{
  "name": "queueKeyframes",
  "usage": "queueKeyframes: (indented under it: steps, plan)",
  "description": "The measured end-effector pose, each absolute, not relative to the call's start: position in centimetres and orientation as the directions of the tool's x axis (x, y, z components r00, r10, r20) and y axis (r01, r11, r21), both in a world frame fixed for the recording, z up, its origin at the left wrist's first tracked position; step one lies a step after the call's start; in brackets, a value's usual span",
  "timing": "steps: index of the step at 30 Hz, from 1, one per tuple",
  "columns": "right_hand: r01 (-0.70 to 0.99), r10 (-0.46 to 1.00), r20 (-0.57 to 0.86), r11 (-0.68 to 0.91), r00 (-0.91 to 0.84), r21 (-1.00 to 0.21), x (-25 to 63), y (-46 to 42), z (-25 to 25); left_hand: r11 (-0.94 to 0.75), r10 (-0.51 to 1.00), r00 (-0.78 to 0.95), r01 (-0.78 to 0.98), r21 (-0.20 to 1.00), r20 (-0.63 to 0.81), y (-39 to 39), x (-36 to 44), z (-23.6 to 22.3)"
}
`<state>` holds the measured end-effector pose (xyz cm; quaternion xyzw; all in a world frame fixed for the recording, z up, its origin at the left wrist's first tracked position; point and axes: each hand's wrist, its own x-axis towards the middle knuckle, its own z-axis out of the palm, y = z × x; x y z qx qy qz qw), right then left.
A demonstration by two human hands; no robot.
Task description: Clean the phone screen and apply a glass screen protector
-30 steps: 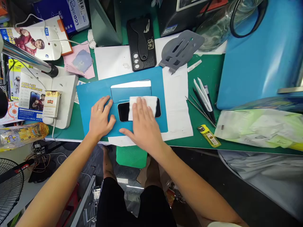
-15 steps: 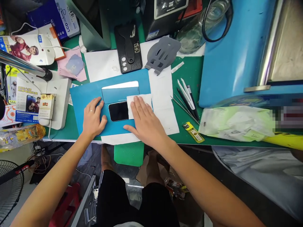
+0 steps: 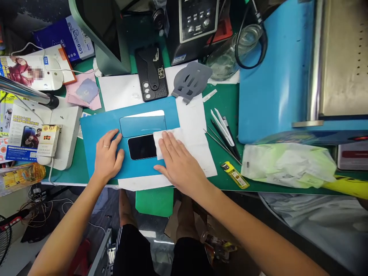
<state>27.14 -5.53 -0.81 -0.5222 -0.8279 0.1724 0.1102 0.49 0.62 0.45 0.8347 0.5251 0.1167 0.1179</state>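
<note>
A phone with a dark screen (image 3: 141,147) lies face up on a blue mat (image 3: 100,119). Over its right end is a white wipe (image 3: 158,145), with my right hand (image 3: 179,163) flat on top, fingers stretched and thumb out to the side. That end of the phone is hidden. My left hand (image 3: 108,156) rests on the mat left of the phone, fingers apart and slightly bent, holding nothing. Just above the phone, a clear glass sheet the shape of a phone screen (image 3: 142,124) lies close to my left fingertips.
Behind the mat are a black phone case (image 3: 151,76) and a grey slotted stand (image 3: 192,80). Tweezers (image 3: 222,130) and a yellow lighter-like item (image 3: 235,175) lie to the right, near a plastic packet (image 3: 287,166). A white box (image 3: 66,142) stands left; a glass jar (image 3: 222,63) stands behind.
The camera view has shifted, so the bench sits lower in the picture. My hands, the wipe and the phone keep nearly the same places relative to each other.
</note>
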Motion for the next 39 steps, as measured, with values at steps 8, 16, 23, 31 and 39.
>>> queueKeyframes:
  steps: [8,16,23,31,39]
  plan:
    - [0.780,0.882,0.065,0.445,-0.467,-0.439,25.1,-5.5,-1.4,-0.389,0.919,0.390,0.860,0.330,0.066,0.3,1.1,0.9]
    - [0.793,0.891,0.105,0.443,-0.442,-0.419,26.9,-4.7,-1.6,-0.423,0.898,0.439,0.878,0.224,-0.023,2.6,2.3,4.2]
    - [0.629,0.837,0.279,0.540,-0.470,-0.559,27.3,-4.4,-2.0,-0.455,0.882,0.470,0.868,0.200,-0.034,7.6,6.4,4.9]
    - [0.777,0.906,0.405,0.344,-0.126,-0.527,33.3,-4.6,0.0,-0.609,0.759,0.627,0.779,0.147,-0.175,9.8,8.5,5.1]
    - [0.820,0.945,0.325,0.204,-0.023,-0.535,32.6,-5.8,-0.2,-0.518,0.793,0.551,0.835,0.188,-0.262,10.8,10.0,4.9]
